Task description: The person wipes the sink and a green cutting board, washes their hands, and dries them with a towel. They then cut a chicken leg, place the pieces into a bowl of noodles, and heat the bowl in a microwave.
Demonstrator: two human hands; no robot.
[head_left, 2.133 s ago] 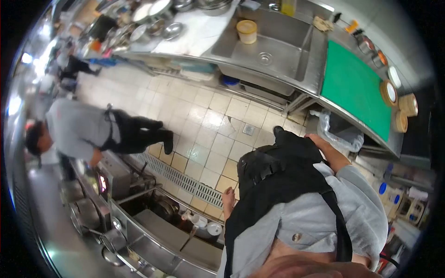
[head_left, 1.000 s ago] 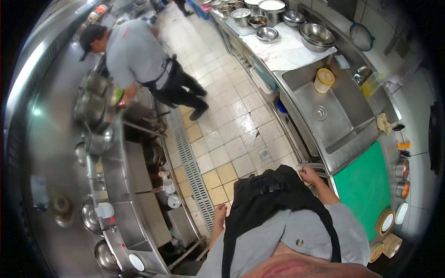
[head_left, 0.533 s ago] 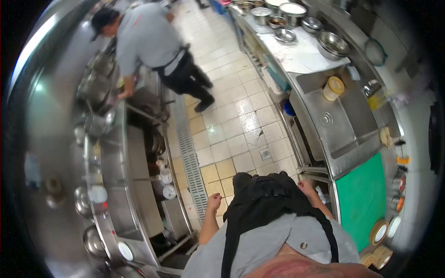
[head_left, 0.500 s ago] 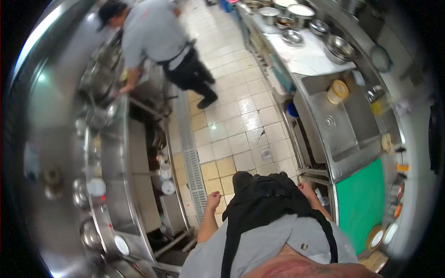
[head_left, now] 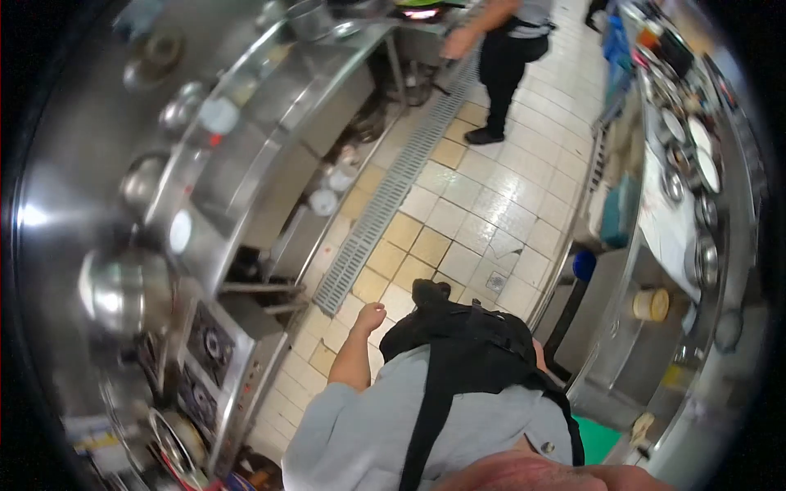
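My left hand hangs beside the black apron, over the tiled floor. Its fingers are curled in, and what they hold, if anything, is too small to make out. On the other side of the apron, only a bit of my right arm shows; the fingers are hidden behind the apron. Neither arm touches the counters.
A stove stands at the lower left, below a steel counter. A floor drain grate runs diagonally. A co-worker in black trousers stands ahead. At right are a sink holding a yellowish tub and a counter with bowls.
The view has turned left, bringing the stove into sight and shifting the sink and co-worker rightward. The co-worker now stands more upright. My right hand has gone out of sight behind the apron.
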